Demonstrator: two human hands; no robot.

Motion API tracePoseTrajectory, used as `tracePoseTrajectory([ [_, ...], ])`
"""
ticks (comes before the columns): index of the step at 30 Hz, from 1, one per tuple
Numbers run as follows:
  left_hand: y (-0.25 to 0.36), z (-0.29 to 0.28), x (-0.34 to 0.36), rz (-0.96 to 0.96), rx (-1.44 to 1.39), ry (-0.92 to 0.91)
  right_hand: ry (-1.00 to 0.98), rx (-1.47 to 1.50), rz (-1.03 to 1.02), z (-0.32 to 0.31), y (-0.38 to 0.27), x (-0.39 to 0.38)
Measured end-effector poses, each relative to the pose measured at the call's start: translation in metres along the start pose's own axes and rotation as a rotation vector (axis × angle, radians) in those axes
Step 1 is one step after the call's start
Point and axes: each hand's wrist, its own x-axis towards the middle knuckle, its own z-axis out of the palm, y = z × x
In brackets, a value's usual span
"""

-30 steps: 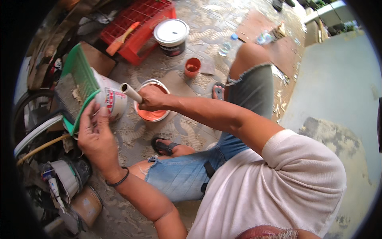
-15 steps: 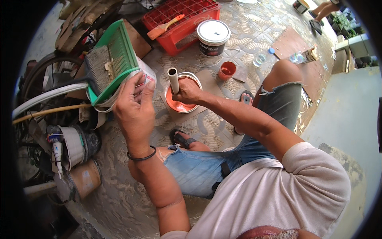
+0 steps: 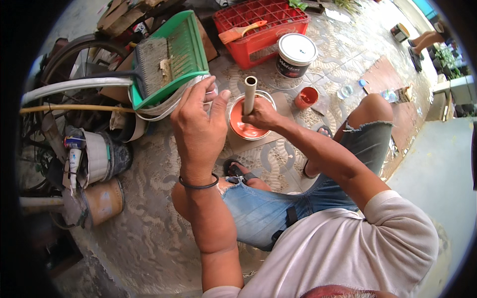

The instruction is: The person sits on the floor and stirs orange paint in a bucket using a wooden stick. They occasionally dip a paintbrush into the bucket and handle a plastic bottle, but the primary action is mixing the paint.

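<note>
While the right fingers [image 3: 254, 119] grip one pipe [image 3: 250, 94] over one paint bucket [image 3: 247, 138], left fingers [image 3: 195, 97] spread loosely.

Around you what looks like a home's patio, patterned floor [image 3: 154, 243], bicycle wheel [image 3: 55, 62], green dustpan [image 3: 186, 57], leafy plants [image 3: 445, 58]

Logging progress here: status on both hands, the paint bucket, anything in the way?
Right hand gripping pale tube over open paint bucket. Left hand open, seemingly holding nothing. Orange paint inside. Red cup beside bucket, not blocking.
</note>
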Motion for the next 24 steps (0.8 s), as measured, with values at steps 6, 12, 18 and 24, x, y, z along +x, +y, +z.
tracePoseTrajectory([
  [6,0.001,-0.001,-0.003,-0.033,-0.037,0.005,0.052,-0.291,0.027,-0.02,-0.01,0.026],
  [12,-0.004,-0.005,-0.004,-0.033,0.024,-0.014,-0.077,-0.216,0.158,-0.037,-0.021,0.006],
  [18,0.004,0.002,0.001,-0.018,0.027,-0.023,0.014,-0.042,-0.083,0.008,0.009,0.011],
  [24,-0.001,0.0,-0.004,-0.06,0.04,-0.055,0.035,-0.332,0.149,-0.039,-0.009,0.028],
])
